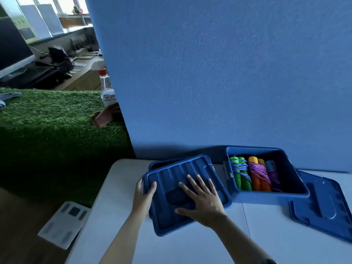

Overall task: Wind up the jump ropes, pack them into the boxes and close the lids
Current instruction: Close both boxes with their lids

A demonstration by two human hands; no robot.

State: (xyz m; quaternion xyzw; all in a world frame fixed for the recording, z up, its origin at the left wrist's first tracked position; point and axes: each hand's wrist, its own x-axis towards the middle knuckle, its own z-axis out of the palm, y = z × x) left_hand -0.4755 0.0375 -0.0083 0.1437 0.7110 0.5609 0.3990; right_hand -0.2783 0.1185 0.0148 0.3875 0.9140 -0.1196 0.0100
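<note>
White tabletop (190, 244) fills the lower frame, where the left hand (142, 195) grips the lid (171, 216) edge and the right hand (203, 199) presses flat-fingered, seemingly closing the left box (158, 164); next, the open box (266, 197) of wound jump ropes (255, 174) at centre-right needs its loose lid (323, 202).

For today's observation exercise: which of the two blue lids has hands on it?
The left lid, askew atop its box, under both hands; the other lid lies untouched on the table, right of the open box.

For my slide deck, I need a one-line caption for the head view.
Both hands, left and right, seat a blue lid on one box; the open box holds wound jump ropes.
</note>
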